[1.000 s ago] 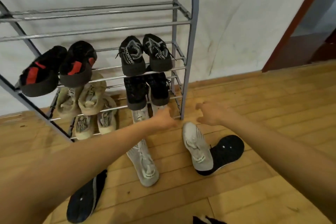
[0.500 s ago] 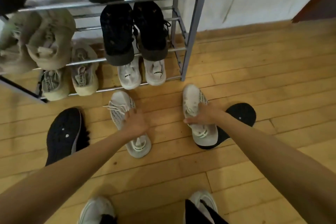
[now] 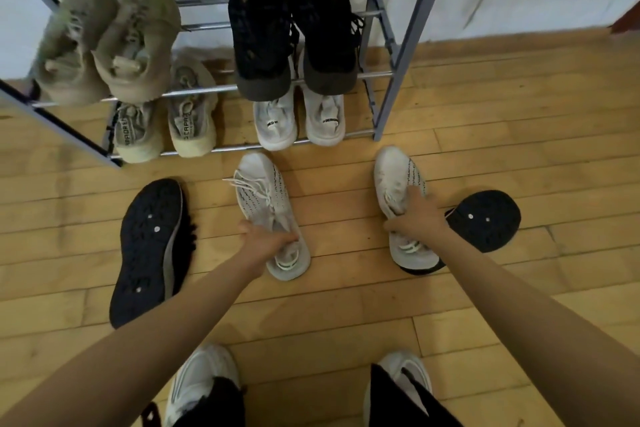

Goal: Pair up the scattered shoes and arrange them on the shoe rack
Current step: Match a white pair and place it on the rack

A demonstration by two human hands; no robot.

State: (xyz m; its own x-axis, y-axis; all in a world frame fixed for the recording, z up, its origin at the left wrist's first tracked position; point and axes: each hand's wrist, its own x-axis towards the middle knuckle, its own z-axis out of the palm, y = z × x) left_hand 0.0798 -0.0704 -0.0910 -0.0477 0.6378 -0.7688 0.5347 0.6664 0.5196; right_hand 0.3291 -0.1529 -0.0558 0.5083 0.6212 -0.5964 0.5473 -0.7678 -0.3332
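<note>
Nearest us, our feet in pale trainers (image 3: 201, 381) stand on the wooden floor (image 3: 346, 305). Just past them our left hand (image 3: 265, 243) has its grip clamped on the collar of the left white sneaker (image 3: 259, 191), and our right hand (image 3: 419, 218) has its grip clamped on the right white sneaker (image 3: 394, 177), both lying with toes toward the rack. A black shoe (image 3: 149, 246) lies sole-up at the left, a second black shoe (image 3: 485, 218) lies sole-up partly under the right white sneaker, and beyond them the shoe rack (image 3: 398, 45) holds a white pair (image 3: 275, 125) on its lowest tier, beige pairs (image 3: 190, 114) to the left and a black pair (image 3: 263, 38) above.
</note>
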